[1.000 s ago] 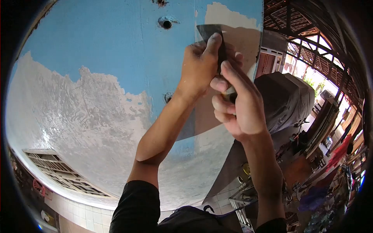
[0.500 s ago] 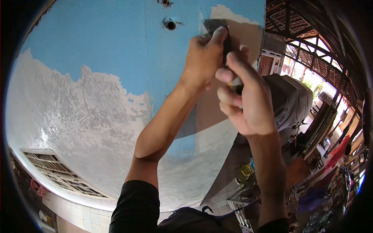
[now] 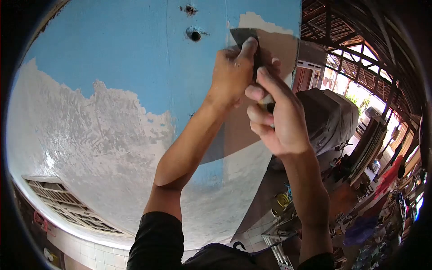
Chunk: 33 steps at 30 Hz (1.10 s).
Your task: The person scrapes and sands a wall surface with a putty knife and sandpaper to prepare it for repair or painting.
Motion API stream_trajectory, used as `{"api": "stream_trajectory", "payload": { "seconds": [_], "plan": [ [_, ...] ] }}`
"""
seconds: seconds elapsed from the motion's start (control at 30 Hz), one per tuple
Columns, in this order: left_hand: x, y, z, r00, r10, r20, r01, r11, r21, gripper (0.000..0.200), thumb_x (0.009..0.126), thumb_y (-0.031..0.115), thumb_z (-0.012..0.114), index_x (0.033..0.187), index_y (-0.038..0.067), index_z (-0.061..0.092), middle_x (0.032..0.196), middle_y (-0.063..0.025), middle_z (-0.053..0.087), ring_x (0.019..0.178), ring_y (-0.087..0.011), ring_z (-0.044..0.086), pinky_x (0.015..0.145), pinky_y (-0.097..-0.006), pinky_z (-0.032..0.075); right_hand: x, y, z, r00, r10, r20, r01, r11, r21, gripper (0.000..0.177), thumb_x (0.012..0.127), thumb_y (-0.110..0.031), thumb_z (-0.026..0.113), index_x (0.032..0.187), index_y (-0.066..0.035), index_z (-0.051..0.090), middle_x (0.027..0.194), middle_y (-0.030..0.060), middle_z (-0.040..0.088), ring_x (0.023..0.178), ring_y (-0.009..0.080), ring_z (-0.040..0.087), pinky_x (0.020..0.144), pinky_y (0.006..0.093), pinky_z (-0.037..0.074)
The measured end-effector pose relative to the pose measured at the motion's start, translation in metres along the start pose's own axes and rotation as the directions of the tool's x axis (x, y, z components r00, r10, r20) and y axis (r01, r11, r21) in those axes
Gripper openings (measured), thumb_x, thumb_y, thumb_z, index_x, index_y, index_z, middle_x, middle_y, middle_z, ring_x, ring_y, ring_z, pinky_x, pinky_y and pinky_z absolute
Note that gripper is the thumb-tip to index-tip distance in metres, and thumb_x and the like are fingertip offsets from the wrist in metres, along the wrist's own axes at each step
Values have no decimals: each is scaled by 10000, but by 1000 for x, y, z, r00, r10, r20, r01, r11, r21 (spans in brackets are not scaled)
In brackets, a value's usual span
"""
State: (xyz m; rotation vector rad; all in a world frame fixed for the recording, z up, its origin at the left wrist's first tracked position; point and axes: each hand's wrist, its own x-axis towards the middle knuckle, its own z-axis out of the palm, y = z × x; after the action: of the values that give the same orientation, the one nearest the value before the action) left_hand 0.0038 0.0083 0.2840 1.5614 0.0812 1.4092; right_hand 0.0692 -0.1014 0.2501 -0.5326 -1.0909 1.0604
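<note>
A dark flat scraper lies against the wall near the top centre, at the border of blue paint and a bare beige patch. My left hand grips it close to the blade, its thumb pressed on the metal. Just below and to the right, my right hand is curled round the handle's end, which shows between thumb and fingers. Grey-white scraped wall spreads under the blue area.
Two holes, one a round dark hole, mark the wall. A slatted vent is at lower left. At right are a covered bulky object, a metal ladder, a red cloth and clutter under a roof frame.
Both hands and the scraper have shifted slightly down and left in view. The wall and background have moved a little too. The grip looks the same.
</note>
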Motion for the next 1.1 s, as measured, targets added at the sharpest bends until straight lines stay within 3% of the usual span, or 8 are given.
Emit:
{"api": "stream_trajectory", "payload": {
  "seconds": [0.13, 0.27, 0.4, 0.53, 0.63, 0.87, 0.9, 1.1],
  "plan": [
    [5, 5, 4, 1000, 7, -6, -7, 998, -62, 380, 965, 271, 507, 949, -82, 645, 848, -162, 699, 704, -201, 672, 634, -283, 544, 7, -12, 0, 998, 4, 62, -2, 1000, -29, 71, 967, -331, 557, 977, -309, 490, 765, -96, 459, 473, 5, 282, 411, 170, 167],
    [-3, 5, 2, 999, -40, 32, 43, 994, -102, 384, 961, 264, 506, 925, -86, 659, 836, -157, 696, 699, -197, 670, 635, -279, 541, -3, -6, 9, 1000, 18, -14, -18, 1000, -26, 83, 965, -328, 558, 971, -283, 488, 774, -91, 462, 480, 5, 285, 419, 170, 164],
    [11, 12, 5, 1000, 23, -17, -23, 1000, -20, 343, 954, 257, 515, 922, -52, 662, 844, -123, 701, 694, -188, 659, 637, -277, 533, 11, -17, 3, 997, -38, 67, 41, 998, -43, 78, 966, -334, 558, 993, -295, 496, 773, -90, 464, 475, 15, 286, 416, 171, 169],
    [-21, -16, -11, 981, 192, 13, -186, 927, 326, 359, 963, 283, 522, 920, -46, 659, 824, -116, 695, 689, -175, 655, 615, -268, 522, -13, 9, -1, 996, 84, -16, -82, 994, 68, 140, 964, -349, 560, 1088, -318, 506, 767, -86, 456, 454, 16, 290, 386, 164, 178],
    [-54, -13, -7, 992, -124, -34, 123, 992, -31, 387, 969, 309, 523, 911, -52, 652, 801, -131, 689, 673, -180, 658, 599, -275, 524, -24, 31, -13, 994, 105, 25, -105, 994, -4, 156, 977, -365, 534, 1108, -283, 515, 774, -77, 448, 442, 19, 284, 368, 162, 190],
    [-30, 4, -8, 996, -94, 12, 94, 995, -35, 410, 966, 327, 519, 910, -58, 650, 791, -157, 688, 670, -196, 663, 602, -288, 537, -9, 20, -2, 999, 4, 53, -6, 999, 43, 232, 992, -354, 506, 1202, -256, 510, 783, -68, 443, 440, 21, 269, 377, 161, 182],
    [-37, 2, -7, 996, -91, -5, 90, 996, -26, 407, 967, 325, 512, 907, -54, 651, 786, -155, 687, 668, -202, 663, 598, -289, 533, -14, 23, 2, 997, 60, -43, -59, 997, 43, 273, 994, -357, 500, 1251, -265, 491, 785, -66, 444, 437, 22, 270, 379, 164, 178],
    [-21, -3, -11, 996, -85, 1, 85, 996, 10, 439, 972, 325, 493, 841, -62, 656, 777, -141, 696, 616, -192, 661, 533, -285, 535, -10, 18, 0, 1000, 29, 13, -29, 999, 26, 267, 992, -354, 504, 1244, -266, 494, 782, -71, 447, 444, 23, 288, 385, 164, 172]
  ]
}}
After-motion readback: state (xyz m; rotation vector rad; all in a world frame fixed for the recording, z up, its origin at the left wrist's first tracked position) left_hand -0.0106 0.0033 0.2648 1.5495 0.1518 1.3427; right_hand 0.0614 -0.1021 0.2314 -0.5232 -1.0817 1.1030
